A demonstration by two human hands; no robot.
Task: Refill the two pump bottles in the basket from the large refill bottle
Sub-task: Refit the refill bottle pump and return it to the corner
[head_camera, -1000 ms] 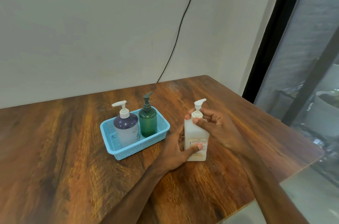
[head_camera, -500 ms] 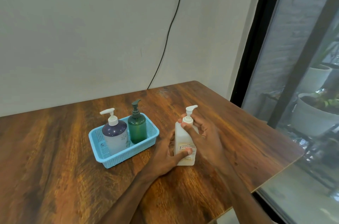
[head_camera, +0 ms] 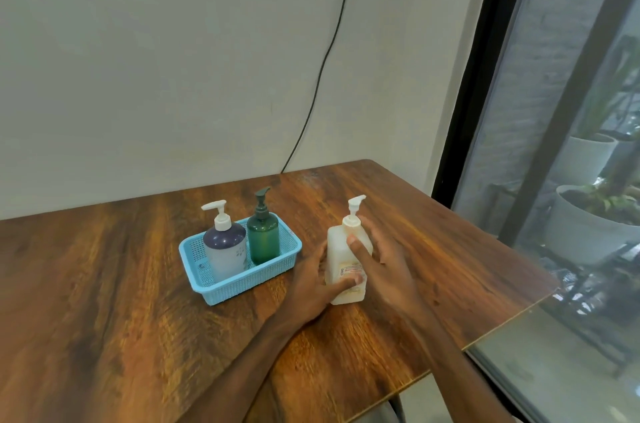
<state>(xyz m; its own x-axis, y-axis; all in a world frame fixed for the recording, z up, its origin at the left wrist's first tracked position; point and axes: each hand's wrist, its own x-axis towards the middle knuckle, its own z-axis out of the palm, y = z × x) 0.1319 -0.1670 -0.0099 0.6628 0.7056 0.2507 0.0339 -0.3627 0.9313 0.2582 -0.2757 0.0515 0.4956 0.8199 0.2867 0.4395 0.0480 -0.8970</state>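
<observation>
On the table: a white refill bottle (head_camera: pixel 341 251) stands upright on the dark wooden table (head_camera: pixel 104 284), just to the right of the basket (head_camera: pixel 242 288) and clear of its rim.
Refill bottle: its white pump head (head_camera: pixel 354 206) is in place on top, and a pale label sits low on the front.
Left hand: the left hand (head_camera: pixel 311 287) is clamped round the lower body from the basket side, with the thumb laid across the label. The fingers go behind the bottle, out of my sight.
Right hand: the right hand (head_camera: pixel 384 265) holds the upper body. The thumb presses on the front just under the collar and the fingers curl round the far side.
Hands together: both are on the one bottle, close but on opposite sides.
Basket: it is blue mesh plastic with low sides and sits at a slant to the table edge.
Navy bottle: the navy bottle (head_camera: pixel 225 249) stands upright in the left half of the basket. It has a white pump, a dark top and a frosted lower part.
Green bottle: the green bottle (head_camera: pixel 264 239) stands upright beside it on the right, with a dark green pump. The two look to be touching or nearly so.
Behind: a black cable (head_camera: pixel 325 58) runs down the pale wall (head_camera: pixel 156 58) to the table's back edge.
Off right: a black-framed window (head_camera: pixel 467 93) has white plant pots (head_camera: pixel 585 239) beyond the glass.
</observation>
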